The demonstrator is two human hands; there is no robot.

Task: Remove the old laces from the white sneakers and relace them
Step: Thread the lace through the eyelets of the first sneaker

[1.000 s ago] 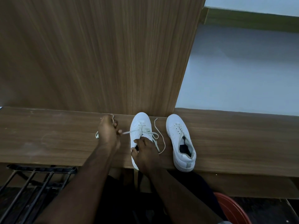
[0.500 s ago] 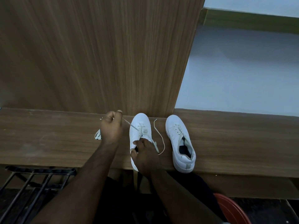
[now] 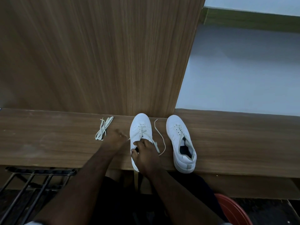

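Where the right hand [image 3: 146, 153] grips the left sneaker [image 3: 140, 127] at its collar, the opening is hidden. The left hand [image 3: 116, 139], blurred at nine o'clock of that shoe, seems to pinch the lace [image 3: 159, 137] end; I cannot tell. The laceless sneaker [image 3: 181, 143] sits at three o'clock, the spare lace [image 3: 103, 128] at ten, all on the bench [image 3: 48, 140].

wood bench [image 3: 243, 143] | wood panel [image 3: 97, 54] behind | pale wall [image 3: 243, 70] right | black metal rack [image 3: 32, 181] lower left

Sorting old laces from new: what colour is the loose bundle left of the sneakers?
Pale off-white lace bundle, head view.
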